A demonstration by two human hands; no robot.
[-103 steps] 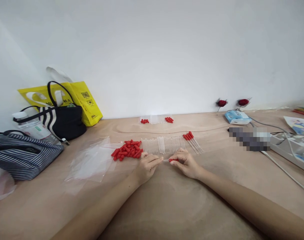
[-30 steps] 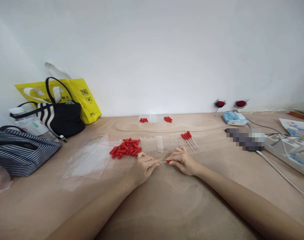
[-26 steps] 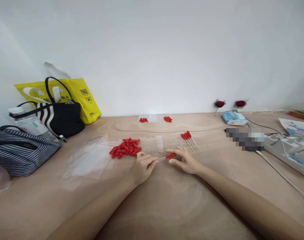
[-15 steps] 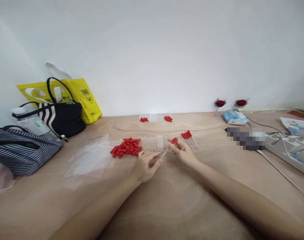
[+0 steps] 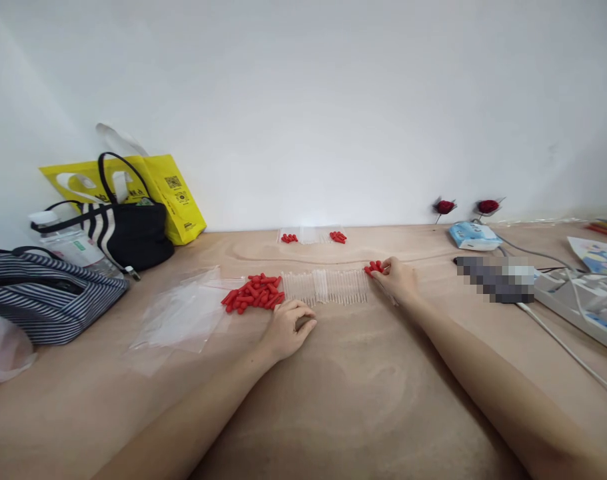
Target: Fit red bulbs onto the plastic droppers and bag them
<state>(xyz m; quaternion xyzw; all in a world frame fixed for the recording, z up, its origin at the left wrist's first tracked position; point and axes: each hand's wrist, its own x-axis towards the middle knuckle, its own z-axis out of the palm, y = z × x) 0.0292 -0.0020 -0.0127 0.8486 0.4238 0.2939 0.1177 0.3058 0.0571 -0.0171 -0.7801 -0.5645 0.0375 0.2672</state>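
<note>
My right hand (image 5: 401,281) pinches a glass dropper by its red rubber bulb, at the right end of the row. Beside its fingertips lie several capped droppers (image 5: 373,267), their glass stems mostly hidden by the hand. A row of bare glass tubes (image 5: 328,287) lies side by side to the left of them. My left hand (image 5: 289,328) rests on the table in front of the tubes, thumb and fingers apart, holding nothing. Just behind it is a heap of loose red rubber bulbs (image 5: 253,293).
Clear plastic bags (image 5: 178,317) lie left of the heap. Near the wall is a clear bag with red-bulbed droppers (image 5: 313,235). Handbags and a yellow bag (image 5: 180,200) stand at left. A tissue pack (image 5: 474,236), power strip (image 5: 578,297) and cables are at right.
My right hand has moved right with the dropper to the capped ones at the row's end. My left hand has let go of the glass stem and stayed nearly in place.
</note>
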